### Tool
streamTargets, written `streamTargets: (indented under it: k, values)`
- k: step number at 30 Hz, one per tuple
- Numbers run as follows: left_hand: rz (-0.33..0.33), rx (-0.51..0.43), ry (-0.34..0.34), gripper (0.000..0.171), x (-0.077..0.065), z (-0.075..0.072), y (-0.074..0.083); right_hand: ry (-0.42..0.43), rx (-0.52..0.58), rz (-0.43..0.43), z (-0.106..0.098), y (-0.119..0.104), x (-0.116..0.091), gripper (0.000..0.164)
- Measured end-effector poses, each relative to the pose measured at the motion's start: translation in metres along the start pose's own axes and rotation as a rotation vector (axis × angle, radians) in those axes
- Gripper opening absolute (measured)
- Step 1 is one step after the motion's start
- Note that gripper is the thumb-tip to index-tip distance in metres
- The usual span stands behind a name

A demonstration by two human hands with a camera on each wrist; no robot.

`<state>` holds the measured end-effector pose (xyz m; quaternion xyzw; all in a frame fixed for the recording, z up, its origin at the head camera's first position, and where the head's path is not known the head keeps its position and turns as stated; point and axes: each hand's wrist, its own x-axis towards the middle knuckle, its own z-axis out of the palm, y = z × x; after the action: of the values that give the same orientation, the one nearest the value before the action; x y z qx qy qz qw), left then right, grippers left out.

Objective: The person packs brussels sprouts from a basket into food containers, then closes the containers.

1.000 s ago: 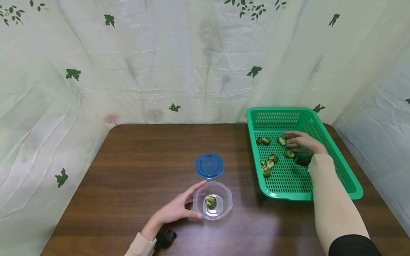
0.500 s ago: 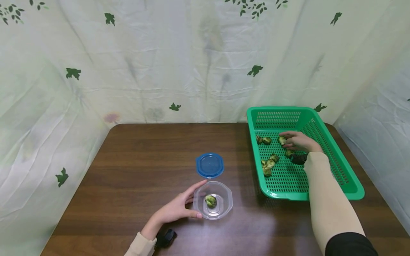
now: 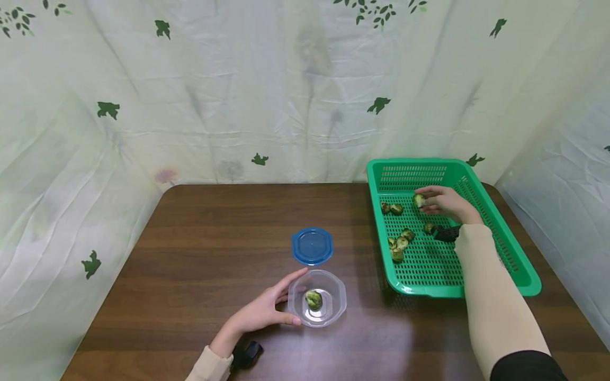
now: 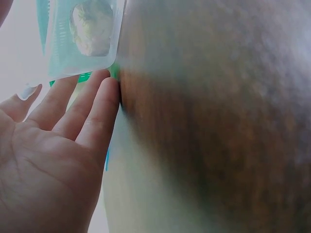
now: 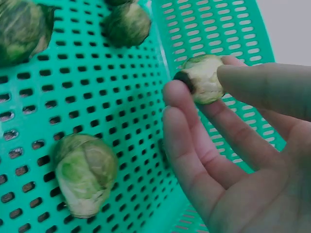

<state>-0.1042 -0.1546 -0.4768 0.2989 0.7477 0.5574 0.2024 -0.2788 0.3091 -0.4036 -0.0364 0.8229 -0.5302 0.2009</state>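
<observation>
**Sprout pinched, tub steadied**

And here I am, right hand inside the green basket, thumb and fingers pinching one sprout toward its far wall; whether it's clear of the basket floor, I can't tell. Firm but light is the way, I'd judge: outer leaves could peel under a hard squeeze, and something this round could roll from a loose one. Another sprout sits right by my wrist camera, so straight up before swinging over the rim, or I may knock it.

Over on the counter, my left hand curls round the clear tub's left side, thumb near, fingers far. Good bracing, and it leaves the mouth free. A lone sprout lies inside; the blue lid rests just beyond the tub. A low, gentle release beside that lone one should suit best.
</observation>
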Motion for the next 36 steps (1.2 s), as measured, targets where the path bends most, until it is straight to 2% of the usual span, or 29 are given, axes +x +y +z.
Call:
streamTargets:
  k: [4, 15, 22, 30, 36]
  values:
    - [0.002, 0.001, -0.003, 0.091, 0.0, 0.0, 0.001, 0.008, 0.012, -0.036, -0.004, -0.003, -0.002, 0.046]
    - [0.009, -0.001, -0.003, 0.092, 0.0, 0.001, -0.002, 0.018, 0.024, -0.069, -0.009, -0.01, -0.009, 0.047]
    - [-0.001, -0.013, -0.002, 0.093, 0.001, 0.002, 0.003, 0.016, 0.06, -0.083, -0.01, -0.009, -0.012, 0.046]
    - [-0.016, -0.007, -0.003, 0.092, 0.0, 0.003, 0.004, 0.01, 0.149, -0.15, -0.012, -0.014, -0.021, 0.037]
    - [-0.014, -0.005, 0.001, 0.092, 0.0, 0.003, 0.004, 0.01, 0.165, -0.174, -0.011, -0.016, -0.026, 0.034]
